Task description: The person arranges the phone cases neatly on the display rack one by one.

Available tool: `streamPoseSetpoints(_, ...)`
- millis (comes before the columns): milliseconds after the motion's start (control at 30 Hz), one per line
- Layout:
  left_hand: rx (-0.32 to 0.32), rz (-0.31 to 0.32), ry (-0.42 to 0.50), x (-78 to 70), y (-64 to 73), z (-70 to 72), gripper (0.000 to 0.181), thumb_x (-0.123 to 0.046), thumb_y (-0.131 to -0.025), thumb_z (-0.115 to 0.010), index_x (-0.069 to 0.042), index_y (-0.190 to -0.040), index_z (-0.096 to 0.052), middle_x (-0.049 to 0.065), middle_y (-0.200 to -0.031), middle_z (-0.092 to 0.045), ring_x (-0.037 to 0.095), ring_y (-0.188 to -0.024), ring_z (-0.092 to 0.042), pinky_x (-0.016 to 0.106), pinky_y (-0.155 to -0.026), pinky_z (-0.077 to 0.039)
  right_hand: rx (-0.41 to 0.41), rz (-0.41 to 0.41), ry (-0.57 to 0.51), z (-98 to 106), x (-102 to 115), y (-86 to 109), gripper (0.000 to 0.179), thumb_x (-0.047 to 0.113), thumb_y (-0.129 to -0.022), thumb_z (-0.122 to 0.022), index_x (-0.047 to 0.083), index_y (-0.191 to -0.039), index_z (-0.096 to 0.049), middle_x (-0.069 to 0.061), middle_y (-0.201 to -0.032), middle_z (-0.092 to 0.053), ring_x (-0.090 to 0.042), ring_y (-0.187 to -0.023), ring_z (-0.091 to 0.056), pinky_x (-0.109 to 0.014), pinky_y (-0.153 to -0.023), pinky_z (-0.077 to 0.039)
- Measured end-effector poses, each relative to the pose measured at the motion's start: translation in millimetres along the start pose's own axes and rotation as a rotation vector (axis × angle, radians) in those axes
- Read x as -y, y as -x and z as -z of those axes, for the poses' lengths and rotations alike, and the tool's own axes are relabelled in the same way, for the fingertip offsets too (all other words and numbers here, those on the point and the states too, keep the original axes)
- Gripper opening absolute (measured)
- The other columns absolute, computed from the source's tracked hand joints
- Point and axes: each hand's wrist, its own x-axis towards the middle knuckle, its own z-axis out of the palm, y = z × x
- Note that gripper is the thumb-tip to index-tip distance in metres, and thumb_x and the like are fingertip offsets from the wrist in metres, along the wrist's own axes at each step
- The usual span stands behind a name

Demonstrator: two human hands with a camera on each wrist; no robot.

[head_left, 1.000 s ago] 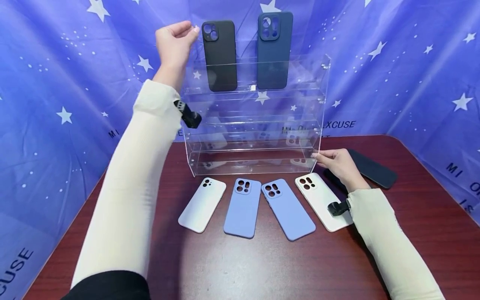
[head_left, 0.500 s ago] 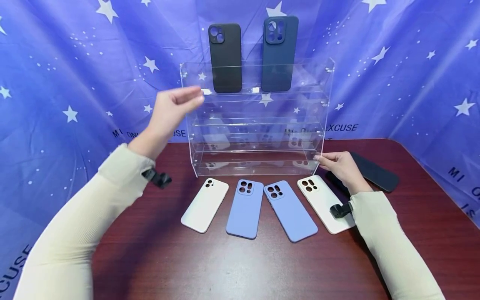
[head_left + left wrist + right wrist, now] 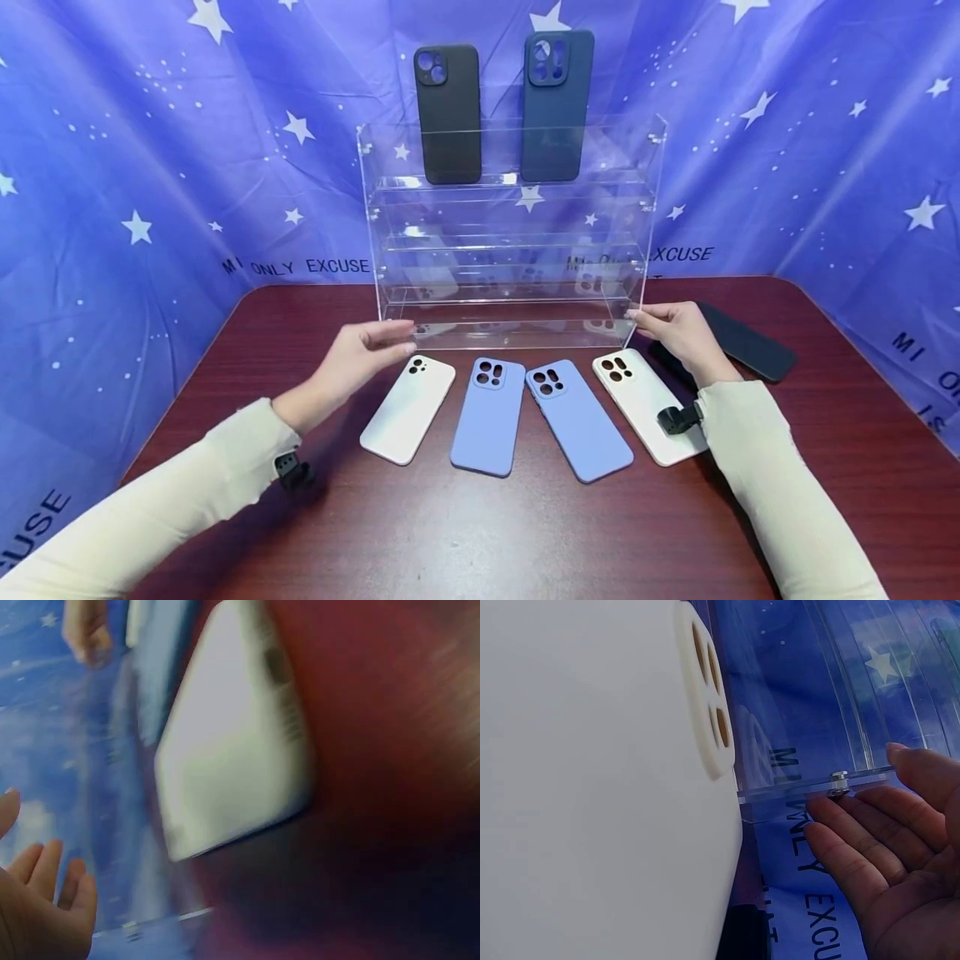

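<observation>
A clear acrylic display stand [image 3: 510, 312] with several tiers stands at the back of the table. My right hand [image 3: 684, 333] pinches its lower right side panel, thumb [image 3: 922, 776] on one face and fingers on the other. My left hand [image 3: 348, 367] is by the stand's lower left corner, thumb and fingers apart with nothing between them. Right beside it lies a white phone case [image 3: 408, 410], blurred in the left wrist view. On the top tier a black phone case [image 3: 452, 117] and a dark blue phone case [image 3: 557, 108] stand upright.
Two light blue phone cases, a left one [image 3: 487, 429] and a right one [image 3: 583, 429], lie before the stand. A second white case [image 3: 647, 408] is partly under my right wrist's camera. Dark cases [image 3: 753, 342] lie behind my right hand. A starry blue curtain [image 3: 187, 208] hangs behind.
My left hand has come down from beside the black case on the top tier to the stand's lower left corner. My right hand has stayed at the side panel.
</observation>
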Motion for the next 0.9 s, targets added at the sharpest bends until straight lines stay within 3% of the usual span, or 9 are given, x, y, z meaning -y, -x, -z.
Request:
streamPoseSetpoints(100,0.023,0.067,0.008,16.9,5.3,-8.4,0.050,-0.008,-0.085,-0.069,0.007,-0.129,-0.052,0.023,-0.127,-0.056,0.033,-0.116,-0.055,0.033,-0.096,-0.048,0.003,-0.002,0.004,0.0,0.0,-0.3,0.053,0.037,-0.093,-0.058,-0.006,-0.125,-0.057,-0.023,-0.127,-0.055,0.008,-0.089,-0.059,-0.021,-0.088,-0.050)
streamPoseSetpoints(233,0.039,0.151,-0.002,33.9,8.9,-15.5,0.061,-0.007,-0.083,-0.070,0.009,-0.135,-0.043,0.025,-0.134,-0.049,0.036,-0.123,-0.048,0.044,-0.103,-0.041,0.011,-0.006,0.009,-0.3,1.1,-0.9,0.053,0.037,-0.094,-0.057,-0.005,-0.125,-0.057,-0.021,-0.129,-0.054,0.007,-0.091,-0.059,-0.028,-0.091,-0.049)
streamPoseSetpoints(433,0.034,0.218,-0.019,48.6,13.1,-21.1,0.070,-0.008,-0.080,-0.073,0.009,-0.138,-0.037,0.027,-0.139,-0.042,0.037,-0.123,-0.044,0.043,-0.101,-0.040,0.020,-0.025,0.027,-0.4,2.9,-1.3,0.054,0.038,-0.094,-0.057,-0.004,-0.126,-0.056,-0.020,-0.131,-0.053,-0.008,-0.103,-0.061,-0.038,-0.096,-0.046)
streamPoseSetpoints(567,0.029,0.210,-0.020,56.1,12.9,-23.5,0.073,-0.006,-0.078,-0.074,0.009,-0.138,-0.037,0.028,-0.137,-0.043,0.036,-0.122,-0.043,0.042,-0.098,-0.039,0.034,-0.025,0.030,-1.5,2.5,-1.3,0.054,0.038,-0.094,-0.057,-0.004,-0.127,-0.055,-0.020,-0.132,-0.053,-0.014,-0.108,-0.060,-0.040,-0.097,-0.045)
streamPoseSetpoints(733,0.041,0.180,-0.012,60.3,5.2,-25.3,0.075,-0.005,-0.077,-0.075,0.008,-0.139,-0.036,0.026,-0.139,-0.042,0.036,-0.116,-0.046,0.036,-0.092,-0.042,0.018,-0.019,0.030,-2.0,1.1,-1.3,0.053,0.037,-0.094,-0.057,-0.005,-0.126,-0.056,-0.021,-0.129,-0.055,-0.004,-0.101,-0.060,-0.037,-0.095,-0.047)
streamPoseSetpoints(900,0.076,0.138,-0.098,59.5,-0.3,-28.3,0.078,-0.007,-0.075,-0.078,0.008,-0.139,-0.037,0.025,-0.138,-0.044,0.033,-0.106,-0.052,0.029,-0.083,-0.045,0.004,-0.024,0.046,0.2,1.5,0.6,0.054,0.039,-0.093,-0.057,-0.004,-0.126,-0.057,-0.020,-0.128,-0.056,-0.003,-0.098,-0.061,-0.037,-0.095,-0.047)
